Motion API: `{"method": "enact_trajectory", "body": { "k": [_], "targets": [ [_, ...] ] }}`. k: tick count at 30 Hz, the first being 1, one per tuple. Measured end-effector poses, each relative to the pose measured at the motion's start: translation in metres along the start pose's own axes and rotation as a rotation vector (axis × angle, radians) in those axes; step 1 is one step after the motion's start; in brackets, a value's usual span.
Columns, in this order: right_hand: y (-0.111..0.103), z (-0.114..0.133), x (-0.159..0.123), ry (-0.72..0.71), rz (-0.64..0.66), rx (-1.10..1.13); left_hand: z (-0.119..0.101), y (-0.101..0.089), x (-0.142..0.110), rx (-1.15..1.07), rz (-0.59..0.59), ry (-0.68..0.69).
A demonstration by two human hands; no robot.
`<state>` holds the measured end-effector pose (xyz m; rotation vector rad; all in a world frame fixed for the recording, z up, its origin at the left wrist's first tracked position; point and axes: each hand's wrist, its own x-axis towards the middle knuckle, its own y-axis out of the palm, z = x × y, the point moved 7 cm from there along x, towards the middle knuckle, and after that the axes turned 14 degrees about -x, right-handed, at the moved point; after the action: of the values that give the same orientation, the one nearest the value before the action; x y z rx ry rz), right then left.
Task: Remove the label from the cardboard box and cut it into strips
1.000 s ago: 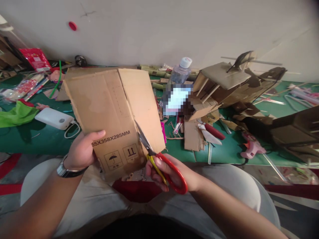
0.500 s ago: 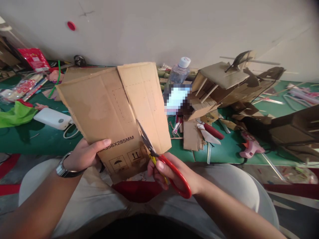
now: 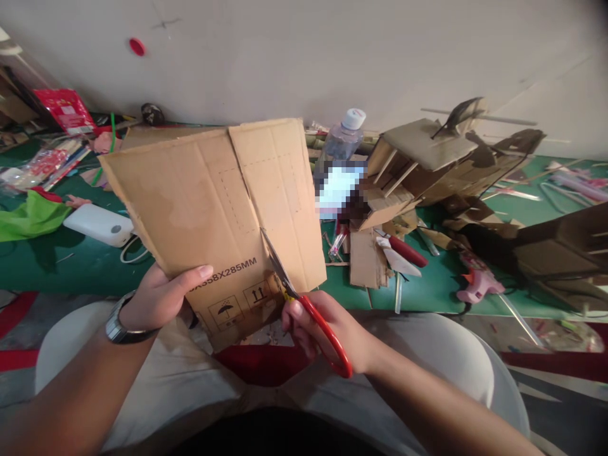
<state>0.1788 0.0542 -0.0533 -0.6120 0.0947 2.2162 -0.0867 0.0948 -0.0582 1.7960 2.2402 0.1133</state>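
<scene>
A flattened brown cardboard sheet (image 3: 204,202) with printed size text and shipping symbols is held up over my lap. My left hand (image 3: 159,297), with a wristwatch, grips its lower left edge, thumb on the front. My right hand (image 3: 327,329) is closed round red-handled scissors (image 3: 311,310). The scissor blades are inside a cut that runs up from the sheet's bottom edge, along a fold line right of centre.
A green mat (image 3: 71,266) covers the floor ahead. On it lie a white power bank (image 3: 97,225), a water bottle (image 3: 342,139), a cardboard model (image 3: 427,158), cardboard scraps, a red-handled knife (image 3: 403,250) and a pink glue gun (image 3: 477,282). A beige wall stands behind.
The cardboard sheet has been raised and tilted a little to the left. The scissor handles have closed together and the blades have gone slightly further up the cut.
</scene>
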Motion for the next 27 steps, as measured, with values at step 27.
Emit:
{"method": "enact_trajectory", "body": {
  "k": [27],
  "targets": [
    [-0.008,0.007,-0.003,-0.053,0.052,-0.234,-0.027,0.026,-0.005,0.388,0.291,0.101]
  ]
}}
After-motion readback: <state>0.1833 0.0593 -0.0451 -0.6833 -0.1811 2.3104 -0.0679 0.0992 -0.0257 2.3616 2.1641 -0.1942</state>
